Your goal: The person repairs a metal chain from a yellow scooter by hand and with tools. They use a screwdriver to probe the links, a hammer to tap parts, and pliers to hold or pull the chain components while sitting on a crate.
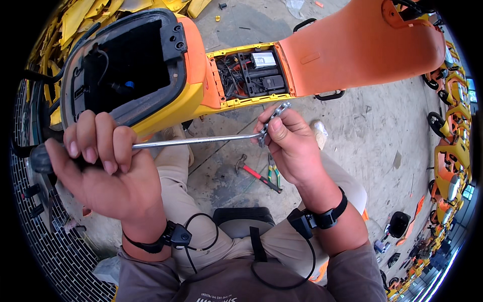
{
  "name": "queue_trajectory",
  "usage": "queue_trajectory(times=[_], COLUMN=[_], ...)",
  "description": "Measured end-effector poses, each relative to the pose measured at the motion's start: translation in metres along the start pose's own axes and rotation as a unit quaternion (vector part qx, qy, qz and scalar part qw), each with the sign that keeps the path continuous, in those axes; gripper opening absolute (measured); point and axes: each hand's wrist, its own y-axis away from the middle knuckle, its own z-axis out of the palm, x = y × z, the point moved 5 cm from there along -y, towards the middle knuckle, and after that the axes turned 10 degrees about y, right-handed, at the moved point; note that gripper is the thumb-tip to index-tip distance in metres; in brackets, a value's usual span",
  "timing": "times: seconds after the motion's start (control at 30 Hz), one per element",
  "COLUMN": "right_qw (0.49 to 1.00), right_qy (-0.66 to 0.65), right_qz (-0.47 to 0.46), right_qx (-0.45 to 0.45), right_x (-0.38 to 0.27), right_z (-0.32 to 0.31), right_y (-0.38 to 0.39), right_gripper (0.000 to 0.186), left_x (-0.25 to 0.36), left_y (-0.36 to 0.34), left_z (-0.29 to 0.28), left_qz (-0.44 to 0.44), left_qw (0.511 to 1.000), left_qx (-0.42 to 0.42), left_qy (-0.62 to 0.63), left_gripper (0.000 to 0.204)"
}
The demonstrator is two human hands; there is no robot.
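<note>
My left hand (108, 168) is closed around the black handle (43, 158) of a long screwdriver, whose steel shaft (196, 141) runs right to my other hand. My right hand (292, 146) pinches a small flat metal part with holes (275, 117) at the shaft's tip. Both hands are held above my knees, in front of an orange and yellow scooter (196, 85). The scooter's seat bucket (126, 65) is open, and so is its floor compartment with wiring and black modules (251, 75).
A red-handled hammer (256, 173) and green-handled pliers (273, 173) lie on the concrete floor between my legs. Yellow body panels (85, 15) are piled at the upper left. More orange scooters (450, 151) stand in a row at the right. A metal grate (45, 236) runs along the left.
</note>
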Motion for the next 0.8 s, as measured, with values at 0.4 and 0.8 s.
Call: queue_trajectory(times=[0.4,0.8], right_qw=[0.995,0.994], right_qy=[-0.03,-0.091], right_qz=[0.091,0.06], right_qx=[-0.038,-0.02], right_x=[0.011,0.002], right_z=[0.015,0.011], right_y=[0.006,-0.004], right_gripper=[0.028,0.029], left_x=[-0.019,-0.001], left_y=[-0.014,-0.013], left_z=[-0.028,-0.011], left_qz=[-0.142,-0.051], left_qw=[0.98,0.996], left_qx=[0.094,0.032], left_qy=[0.1,0.068], left_gripper=[0.04,0.038])
